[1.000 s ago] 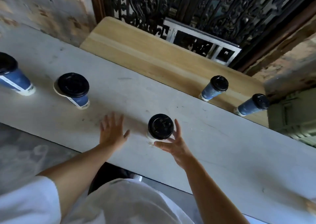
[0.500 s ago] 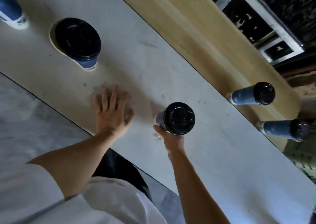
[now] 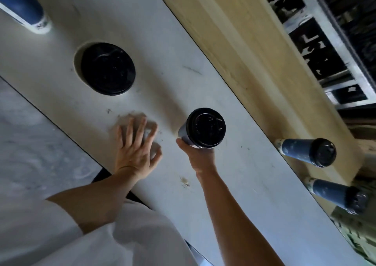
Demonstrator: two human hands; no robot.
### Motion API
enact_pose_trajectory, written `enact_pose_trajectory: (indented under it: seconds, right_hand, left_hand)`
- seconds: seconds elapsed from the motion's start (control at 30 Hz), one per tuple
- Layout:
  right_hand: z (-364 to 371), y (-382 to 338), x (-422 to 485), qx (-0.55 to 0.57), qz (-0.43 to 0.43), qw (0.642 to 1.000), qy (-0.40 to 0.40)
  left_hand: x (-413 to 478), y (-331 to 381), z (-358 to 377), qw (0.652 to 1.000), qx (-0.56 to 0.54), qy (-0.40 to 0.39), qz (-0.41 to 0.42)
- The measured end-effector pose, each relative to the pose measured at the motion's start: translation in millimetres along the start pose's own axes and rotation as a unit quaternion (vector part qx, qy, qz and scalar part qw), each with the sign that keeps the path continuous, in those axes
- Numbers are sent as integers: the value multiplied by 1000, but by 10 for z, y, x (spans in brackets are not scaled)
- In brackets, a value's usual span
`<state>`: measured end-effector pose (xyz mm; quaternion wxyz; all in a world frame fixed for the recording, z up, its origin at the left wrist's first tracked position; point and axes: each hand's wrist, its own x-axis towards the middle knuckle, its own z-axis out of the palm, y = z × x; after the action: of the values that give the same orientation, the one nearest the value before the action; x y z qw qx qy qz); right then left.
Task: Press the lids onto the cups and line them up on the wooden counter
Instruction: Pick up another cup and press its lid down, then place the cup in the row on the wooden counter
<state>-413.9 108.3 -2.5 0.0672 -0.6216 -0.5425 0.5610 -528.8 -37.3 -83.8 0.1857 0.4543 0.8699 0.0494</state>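
Closed round the cup [image 3: 182,132] since a second ago, when it lay open beside it, the right hand [image 3: 200,157] is seen gripping the cup's side from the near edge, just under the black lid [image 3: 206,127]. Its thumb is wrapped up the left side, while the other fingers are hidden behind the cup. The right forearm is stretched straight out from the lower right. Whether the cup's base is touching the white counter [image 3: 183,48] cannot be told, as the base is hidden by lid and hand.

The left hand [image 3: 135,149] is laid palm down on the white counter just left of the cup, fingers straight and spread towards the far side, thumb bent in on the right; nothing is held by it. The two hands are set apart, with a strip of bare counter between them. A white sleeve [image 3: 61,235] is seen at the left elbow.

Further left, a second lidded cup [image 3: 107,68] is viewed from directly above, and a blue cup [image 3: 24,7] is cut off at the far-left corner. On the wooden counter [image 3: 234,48] beyond, at the right, a third lidded cup [image 3: 309,151] and a fourth lidded cup [image 3: 339,194] are stood side by side near its edge. A dark ornate grille [image 3: 335,31] is shown behind it.
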Motion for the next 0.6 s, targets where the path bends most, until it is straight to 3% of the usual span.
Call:
enact_pose_trajectory:
  seconds: [0.4, 0.6]
  right_hand:
    - [-285, 193, -111, -161, -68, 983, -55]
    - [-753, 224, -421, -292, -75, 953, -30]
  left_hand:
    - [-48, 21, -64, 995, -56, 78, -28]
    - [-351, 443, 137, 968, -112, 114, -193]
